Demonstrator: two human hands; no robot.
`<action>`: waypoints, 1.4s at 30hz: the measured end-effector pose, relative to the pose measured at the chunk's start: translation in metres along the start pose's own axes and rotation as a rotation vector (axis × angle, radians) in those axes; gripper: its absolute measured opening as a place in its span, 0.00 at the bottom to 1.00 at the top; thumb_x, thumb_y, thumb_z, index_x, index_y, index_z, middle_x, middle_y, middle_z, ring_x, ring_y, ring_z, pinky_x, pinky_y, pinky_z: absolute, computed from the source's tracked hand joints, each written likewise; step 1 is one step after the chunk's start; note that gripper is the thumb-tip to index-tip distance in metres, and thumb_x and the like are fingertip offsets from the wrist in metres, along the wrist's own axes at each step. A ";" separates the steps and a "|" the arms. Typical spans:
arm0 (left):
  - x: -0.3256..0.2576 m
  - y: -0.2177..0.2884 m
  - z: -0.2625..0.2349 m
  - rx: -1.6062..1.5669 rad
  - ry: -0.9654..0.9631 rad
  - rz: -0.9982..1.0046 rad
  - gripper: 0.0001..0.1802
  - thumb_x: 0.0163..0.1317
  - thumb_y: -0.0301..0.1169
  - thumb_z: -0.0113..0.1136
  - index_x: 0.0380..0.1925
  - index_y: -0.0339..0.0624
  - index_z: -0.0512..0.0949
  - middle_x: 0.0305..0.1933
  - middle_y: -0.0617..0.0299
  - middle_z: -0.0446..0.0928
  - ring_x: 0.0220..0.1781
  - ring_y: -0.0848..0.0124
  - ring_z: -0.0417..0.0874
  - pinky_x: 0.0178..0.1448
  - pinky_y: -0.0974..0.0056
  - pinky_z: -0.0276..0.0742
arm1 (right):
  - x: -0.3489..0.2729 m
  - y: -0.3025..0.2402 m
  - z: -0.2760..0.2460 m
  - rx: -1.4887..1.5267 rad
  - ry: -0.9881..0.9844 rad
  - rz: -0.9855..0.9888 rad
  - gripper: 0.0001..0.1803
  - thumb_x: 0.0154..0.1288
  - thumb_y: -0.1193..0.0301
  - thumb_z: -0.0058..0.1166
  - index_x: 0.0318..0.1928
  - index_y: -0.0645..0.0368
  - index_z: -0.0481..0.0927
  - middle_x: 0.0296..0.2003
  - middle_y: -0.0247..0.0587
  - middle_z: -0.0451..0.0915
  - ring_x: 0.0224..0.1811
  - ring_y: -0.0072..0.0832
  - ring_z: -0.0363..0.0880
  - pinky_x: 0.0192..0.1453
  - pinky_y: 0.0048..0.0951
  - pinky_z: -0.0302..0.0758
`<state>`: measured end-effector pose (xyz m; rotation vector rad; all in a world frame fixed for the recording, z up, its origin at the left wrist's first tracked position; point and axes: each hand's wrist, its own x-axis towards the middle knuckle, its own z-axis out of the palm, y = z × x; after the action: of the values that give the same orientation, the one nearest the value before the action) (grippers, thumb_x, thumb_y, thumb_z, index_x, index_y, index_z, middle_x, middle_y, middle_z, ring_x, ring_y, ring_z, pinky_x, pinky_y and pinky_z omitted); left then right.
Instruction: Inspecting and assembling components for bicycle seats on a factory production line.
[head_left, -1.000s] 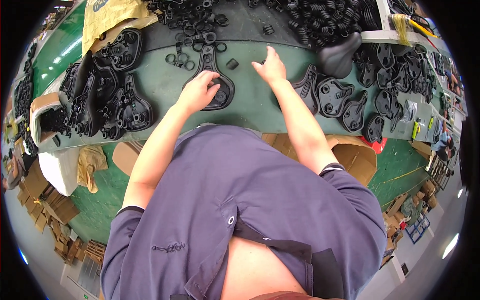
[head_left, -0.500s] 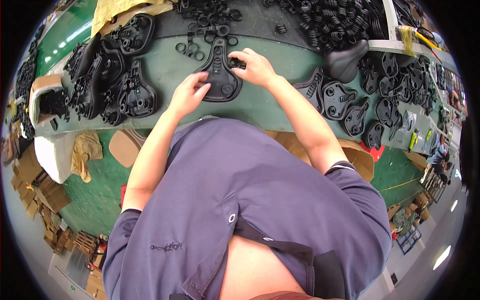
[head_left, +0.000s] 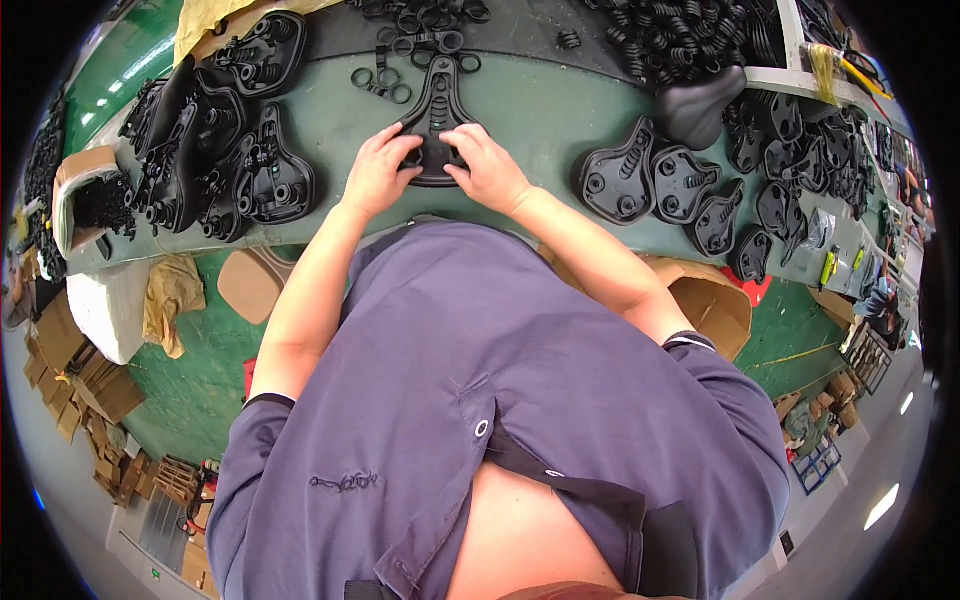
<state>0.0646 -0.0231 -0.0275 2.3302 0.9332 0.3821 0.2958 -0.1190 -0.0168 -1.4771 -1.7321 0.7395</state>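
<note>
The upturned black saddle (head_left: 438, 112) lay between the fingers of both hands, its narrow nose pointing away from them and its wide end toward the person's body. The left hand (head_left: 377, 172) was at its left side, fingers curled inward and the thumb a little apart from the fingertips. The right hand (head_left: 486, 168) came in from the other side, its fingertips bent over the wide part and its thumb set lower — whether either hand pinched a small piece there could not be told, since the fingers covered the spot.

Under the fingers spread the green table (head_left: 540, 120). Ahead of the fingertips, around the nose of the saddle, lay loose black rings (head_left: 450, 41), with a few linked-looking rings (head_left: 401, 93) nearer the left fingers. Farther ahead of the right fingers sat a single black coil (head_left: 568, 39), and past it a heap of black coils (head_left: 680, 50).

Well to the right of the right fingers stretched a group of other saddles (head_left: 615, 185), undersides showing, with a smooth saddle (head_left: 700, 112) resting cover outward just behind them. Well to the left of the left fingers was a pile of saddles (head_left: 270, 170) — and, beyond that, an open carton (head_left: 85, 165) of small black pieces (head_left: 100, 208).
</note>
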 end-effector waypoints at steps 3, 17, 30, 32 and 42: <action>-0.007 -0.017 0.008 0.134 -0.062 0.052 0.28 0.56 0.35 0.78 0.58 0.51 0.83 0.64 0.64 0.83 0.79 0.58 0.72 0.81 0.48 0.68 | 0.001 0.012 0.015 -0.134 -0.043 -0.081 0.22 0.62 0.76 0.66 0.56 0.56 0.78 0.53 0.47 0.76 0.56 0.48 0.81 0.60 0.46 0.83; 0.033 -0.021 -0.010 -0.043 -0.081 0.132 0.24 0.63 0.37 0.75 0.56 0.42 0.81 0.64 0.54 0.80 0.70 0.50 0.77 0.74 0.49 0.72 | 0.002 0.033 0.012 -0.678 -0.404 -0.116 0.36 0.70 0.51 0.64 0.70 0.60 0.75 0.77 0.56 0.66 0.86 0.54 0.51 0.86 0.71 0.46; 0.103 -0.150 -0.016 0.486 -0.206 -0.195 0.12 0.61 0.29 0.66 0.44 0.40 0.81 0.60 0.52 0.78 0.63 0.51 0.81 0.63 0.49 0.81 | 0.259 0.066 -0.044 -0.182 0.080 0.188 0.25 0.69 0.60 0.65 0.61 0.62 0.83 0.57 0.54 0.84 0.61 0.50 0.85 0.67 0.44 0.81; 0.089 -0.149 -0.019 0.345 -0.179 -0.233 0.10 0.62 0.29 0.66 0.43 0.40 0.82 0.58 0.51 0.79 0.61 0.49 0.82 0.61 0.48 0.81 | 0.302 0.061 -0.036 -0.224 0.061 0.175 0.26 0.69 0.59 0.64 0.61 0.63 0.82 0.59 0.57 0.83 0.62 0.49 0.84 0.68 0.44 0.80; -0.058 -0.102 0.025 -0.797 -0.074 -0.894 0.12 0.82 0.35 0.55 0.47 0.36 0.77 0.40 0.53 0.88 0.37 0.67 0.87 0.45 0.59 0.85 | 0.399 0.071 0.001 0.144 -0.068 0.722 0.20 0.80 0.59 0.54 0.38 0.65 0.85 0.27 0.42 0.84 0.23 0.30 0.79 0.30 0.37 0.77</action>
<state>-0.0190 -0.0157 -0.1129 1.0684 1.3515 0.2159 0.3057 0.2862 -0.0097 -2.0020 -1.1327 1.2568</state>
